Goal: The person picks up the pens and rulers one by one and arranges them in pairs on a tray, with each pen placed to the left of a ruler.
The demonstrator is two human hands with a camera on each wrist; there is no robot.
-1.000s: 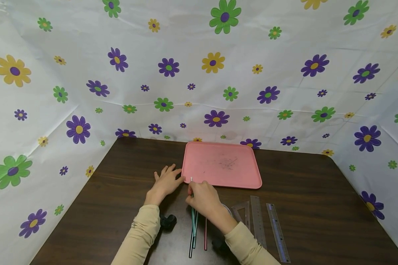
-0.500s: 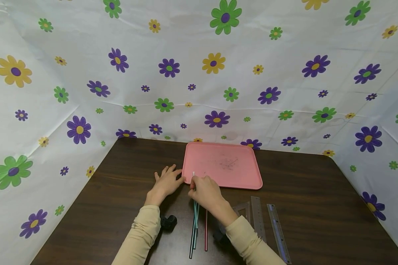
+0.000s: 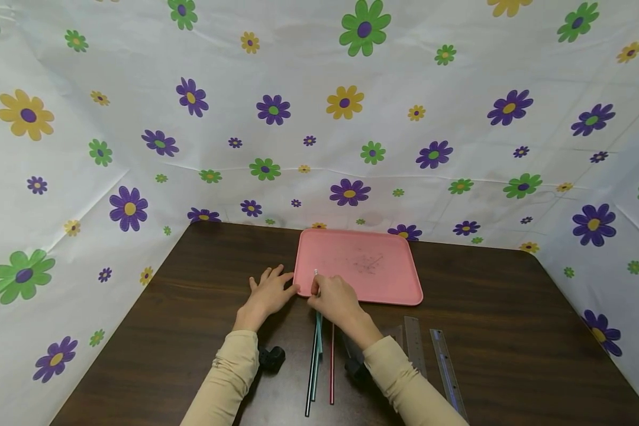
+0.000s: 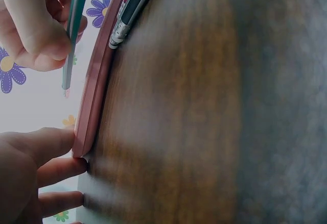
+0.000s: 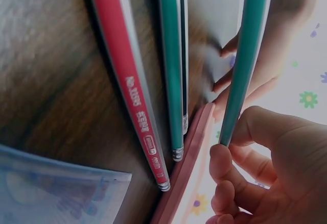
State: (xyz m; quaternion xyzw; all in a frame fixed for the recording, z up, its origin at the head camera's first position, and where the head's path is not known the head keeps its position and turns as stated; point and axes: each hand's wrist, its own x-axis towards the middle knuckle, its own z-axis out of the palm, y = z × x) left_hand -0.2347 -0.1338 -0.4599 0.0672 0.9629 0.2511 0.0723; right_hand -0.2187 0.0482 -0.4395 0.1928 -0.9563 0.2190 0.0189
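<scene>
My right hand [image 3: 335, 299] pinches a teal pencil [image 5: 248, 45] between thumb and fingers, raised over the near edge of the pink tray [image 3: 359, 266]. In the left wrist view its lower end hangs apart from the tray rim. My left hand [image 3: 265, 299] lies with fingers spread at the tray's near left corner, thumb touching the rim. Below the right hand, a red pencil [image 5: 133, 91], another teal pencil [image 5: 170, 66] and a dark pencil [image 3: 308, 393] lie on the table. Their metal-banded ends point at the tray rim.
Right of the right forearm lie a clear ruler [image 3: 414, 343] and a bluish ruler [image 3: 447, 370]. A clear set square [image 3: 396, 337] is partly hidden by that arm. A black object [image 3: 271, 359] sits beside the left wrist. A flowered white sheet [image 3: 298, 124] surrounds the brown table [image 3: 500, 313].
My right hand has moved a little forward and to the right with the teal pencil, over the tray's near edge. My left hand has stayed at the tray corner.
</scene>
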